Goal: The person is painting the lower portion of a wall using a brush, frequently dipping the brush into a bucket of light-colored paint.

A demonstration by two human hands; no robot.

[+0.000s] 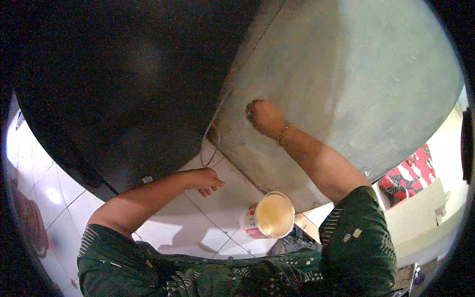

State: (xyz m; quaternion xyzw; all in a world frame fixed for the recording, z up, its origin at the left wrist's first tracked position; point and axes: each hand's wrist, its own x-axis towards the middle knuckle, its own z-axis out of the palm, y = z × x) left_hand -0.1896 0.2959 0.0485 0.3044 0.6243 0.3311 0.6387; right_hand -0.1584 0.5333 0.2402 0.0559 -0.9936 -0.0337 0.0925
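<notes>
My right hand [267, 119] is closed and pressed to a broad grey panel [307, 74]. A small dark wad [251, 113] shows at its fingers; its exact kind is too dim to tell. Lower down, my left hand [205, 181] hangs over the white tiles with its fingers loosely bent and a little apart, holding nothing. Between my arms stands a white bucket [251, 222] with coloured print, near the panel's lower edge. Cloudy yellowish liquid [275, 216] lies inside it.
A large black surface [123, 89] rises at the left, meeting the grey panel at an angle. From that corner hangs a pale looped cord [203, 153]. White floor tiles [173, 222] spread below. Red, black and white patterned fabric [408, 175] is at the right.
</notes>
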